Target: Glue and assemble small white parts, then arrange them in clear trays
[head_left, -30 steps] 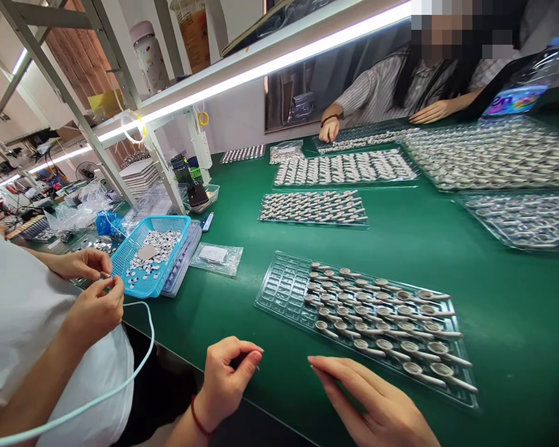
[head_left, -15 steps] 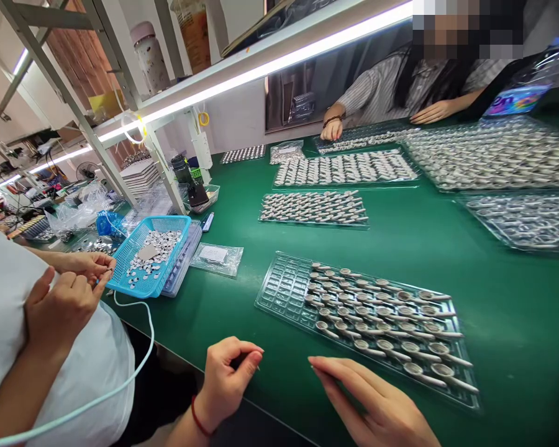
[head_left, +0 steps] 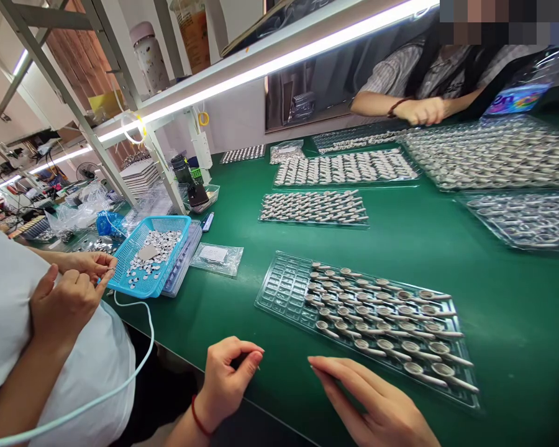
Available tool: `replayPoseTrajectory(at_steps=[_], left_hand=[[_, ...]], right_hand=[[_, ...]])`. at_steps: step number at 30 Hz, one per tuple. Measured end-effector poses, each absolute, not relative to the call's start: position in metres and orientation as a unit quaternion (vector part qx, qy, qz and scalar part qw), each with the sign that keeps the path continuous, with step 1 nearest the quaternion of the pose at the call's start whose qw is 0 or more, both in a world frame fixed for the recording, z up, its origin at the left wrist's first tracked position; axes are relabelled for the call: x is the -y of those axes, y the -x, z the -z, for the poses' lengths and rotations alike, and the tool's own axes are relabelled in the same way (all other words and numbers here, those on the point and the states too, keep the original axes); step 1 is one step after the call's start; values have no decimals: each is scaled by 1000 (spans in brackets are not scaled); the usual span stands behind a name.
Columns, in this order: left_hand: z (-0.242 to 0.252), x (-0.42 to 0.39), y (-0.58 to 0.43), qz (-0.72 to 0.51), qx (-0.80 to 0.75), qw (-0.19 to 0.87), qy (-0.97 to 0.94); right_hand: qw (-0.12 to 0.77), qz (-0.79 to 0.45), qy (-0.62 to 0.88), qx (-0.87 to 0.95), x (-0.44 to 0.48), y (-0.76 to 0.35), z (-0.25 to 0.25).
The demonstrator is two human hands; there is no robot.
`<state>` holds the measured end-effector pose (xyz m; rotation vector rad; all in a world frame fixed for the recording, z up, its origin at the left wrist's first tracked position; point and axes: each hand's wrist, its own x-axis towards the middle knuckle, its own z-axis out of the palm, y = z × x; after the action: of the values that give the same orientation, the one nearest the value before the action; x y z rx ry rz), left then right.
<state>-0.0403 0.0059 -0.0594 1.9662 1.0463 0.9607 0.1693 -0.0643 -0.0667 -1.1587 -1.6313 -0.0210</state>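
My left hand (head_left: pixel 228 379), with a red cord at the wrist, is at the table's front edge. Its thumb and forefinger are pinched, and a tiny sliver shows below the tips, too small to name. To its right, my right hand (head_left: pixel 368 397) also has thumb and fingertips pressed together; whatever is between them is too small to make out. The two hands are apart. Just beyond my right hand lies a clear plastic tray (head_left: pixel 282 288) holding rows of small spoon-shaped pieces (head_left: pixel 412 351) with round heads and pale handles. The left-end compartments hold none.
A co-worker's hands (head_left: pixel 68 301) work at left beside a blue basket (head_left: pixel 185 231) of small black-and-white pieces. Further filled trays (head_left: pixel 314 208) lie toward the back. Across the table another person's hand (head_left: pixel 419 112) is raised near a bottle (head_left: pixel 517 99). A cable (head_left: pixel 151 329) hangs at left.
The person across the table has drawn a hand back from the far tray, to the right. The co-worker's hands at left have shifted slightly. Both my hands stay in place.
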Motion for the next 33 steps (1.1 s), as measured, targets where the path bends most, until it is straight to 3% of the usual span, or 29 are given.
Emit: replayPoseTrajectory(at_steps=[33], left_hand=[[61,-5,41,-367,-409,374,-747]], right_hand=[[539,10,483,689,63,-169,67]])
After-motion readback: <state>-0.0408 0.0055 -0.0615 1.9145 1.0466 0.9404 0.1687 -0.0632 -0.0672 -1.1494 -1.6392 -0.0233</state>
